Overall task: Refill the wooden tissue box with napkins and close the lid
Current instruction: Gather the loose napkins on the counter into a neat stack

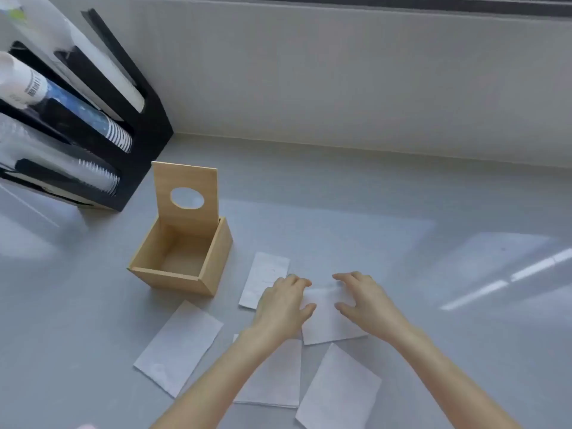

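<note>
**A:** Head camera: why is the wooden box (pixel 182 253) standing with its lid (pixel 186 193) tipped up like that?

**B:** As I read it, you've left it open so the napkins can drop straight in. The inside looks empty, and it sits up and to the left of your left hand (pixel 283 308), near but not touching.

**A:** And the napkins?

**B:** Five lie flat on the counter (pixel 402 236) around your hands, apparently spread out so you can take them singly. One (pixel 267 275) pokes out beyond your left fingers, toward the box. The middle one (pixel 325 320) lies between your hands. Three more sit back toward your wrists: one (pixel 178 346) off to the left, one (pixel 274 376) under your left forearm, one (pixel 339 388) between your forearms.

**A:** What are my hands doing?

**B:** Both are palm down with fingers loosely spread, nothing pinched. Your right hand (pixel 365 300) rests its fingertips on the middle napkin's far edge; your left touches its near side. I'd judge you're about to gather it.
</note>
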The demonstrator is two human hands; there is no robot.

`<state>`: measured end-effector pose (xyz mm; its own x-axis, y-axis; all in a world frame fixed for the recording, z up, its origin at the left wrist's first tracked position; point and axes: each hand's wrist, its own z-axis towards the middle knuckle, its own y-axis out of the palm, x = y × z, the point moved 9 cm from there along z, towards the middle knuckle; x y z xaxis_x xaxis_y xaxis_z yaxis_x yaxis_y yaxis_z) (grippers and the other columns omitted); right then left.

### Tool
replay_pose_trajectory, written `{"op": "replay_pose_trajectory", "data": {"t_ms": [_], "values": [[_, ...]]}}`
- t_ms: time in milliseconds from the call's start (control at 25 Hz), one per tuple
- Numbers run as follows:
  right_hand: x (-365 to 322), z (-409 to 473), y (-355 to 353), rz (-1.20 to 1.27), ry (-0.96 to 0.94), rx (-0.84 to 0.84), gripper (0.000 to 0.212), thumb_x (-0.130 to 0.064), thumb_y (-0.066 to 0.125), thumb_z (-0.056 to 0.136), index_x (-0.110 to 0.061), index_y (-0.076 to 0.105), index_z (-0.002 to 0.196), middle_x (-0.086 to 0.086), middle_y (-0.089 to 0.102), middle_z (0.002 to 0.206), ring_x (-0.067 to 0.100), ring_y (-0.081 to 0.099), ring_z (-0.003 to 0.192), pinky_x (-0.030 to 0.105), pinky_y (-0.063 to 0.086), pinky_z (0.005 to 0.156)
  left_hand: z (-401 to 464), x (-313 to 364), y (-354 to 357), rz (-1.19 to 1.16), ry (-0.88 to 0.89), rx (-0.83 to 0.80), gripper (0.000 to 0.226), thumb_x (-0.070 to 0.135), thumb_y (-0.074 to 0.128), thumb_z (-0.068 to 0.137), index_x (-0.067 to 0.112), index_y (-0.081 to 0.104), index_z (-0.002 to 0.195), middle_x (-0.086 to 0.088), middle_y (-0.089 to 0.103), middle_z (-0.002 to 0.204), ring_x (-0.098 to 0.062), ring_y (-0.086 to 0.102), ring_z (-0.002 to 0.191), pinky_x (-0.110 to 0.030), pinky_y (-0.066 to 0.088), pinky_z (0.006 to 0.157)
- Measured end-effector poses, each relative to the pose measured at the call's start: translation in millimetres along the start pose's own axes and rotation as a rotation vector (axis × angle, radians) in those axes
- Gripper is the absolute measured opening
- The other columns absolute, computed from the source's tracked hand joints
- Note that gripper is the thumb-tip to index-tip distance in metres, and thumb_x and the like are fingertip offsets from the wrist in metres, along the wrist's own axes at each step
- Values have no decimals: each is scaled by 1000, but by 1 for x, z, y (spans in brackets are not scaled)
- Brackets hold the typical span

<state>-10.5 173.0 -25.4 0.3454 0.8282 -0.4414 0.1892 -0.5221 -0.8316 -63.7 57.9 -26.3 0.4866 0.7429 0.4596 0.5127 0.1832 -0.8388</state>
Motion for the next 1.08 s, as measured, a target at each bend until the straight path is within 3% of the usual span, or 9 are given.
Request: {"op": "replay_pose_trajectory", "data": {"t_ms": [480, 760, 880, 920, 1080], "values": [[12, 23, 6, -65, 72, -46, 45, -28, 61, 79, -26, 45, 121, -2, 53, 116, 20, 42, 113, 29, 30, 91, 15, 9, 11, 147, -8, 53, 26, 28, 44, 91, 20, 50, 116, 1, 53, 120, -21, 43, 115, -32, 30, 89], [17, 9, 2, -56, 111, -26, 20, -28, 55, 83, -19, 61, 100, 3, 59, 104, 22, 48, 105, 31, 35, 89, 6, 11, 11, 125, -12, 60, 21, 21, 39, 92, 15, 53, 107, -2, 57, 115, -22, 47, 110, -33, 31, 87], [19, -3, -9, 244, 119, 71, 3, -17, 58, 82, -18, 57, 84, 4, 59, 86, 22, 54, 87, 28, 40, 69, -5, 6, -3, -62, -47, 113, 18, 18, 43, 90, 12, 55, 102, -3, 63, 108, -24, 54, 103, -33, 37, 87], [19, -8, -13, 369, 122, 102, 7, -13, 59, 81, -18, 54, 79, 3, 60, 82, 22, 56, 83, 25, 40, 64, -9, 3, -8, -181, -60, 121, 16, 16, 45, 89, 11, 55, 99, -3, 65, 104, -24, 56, 100, -32, 40, 84], [-6, -26, -24, 626, 9, 83, 21, -8, 57, 84, -28, 56, 77, -7, 64, 82, 15, 61, 78, 21, 45, 65, -30, -4, -13, -579, -89, 25, 12, 16, 56, 83, 21, 49, 92, 3, 58, 90, -17, 56, 87, -19, 40, 63]]}}
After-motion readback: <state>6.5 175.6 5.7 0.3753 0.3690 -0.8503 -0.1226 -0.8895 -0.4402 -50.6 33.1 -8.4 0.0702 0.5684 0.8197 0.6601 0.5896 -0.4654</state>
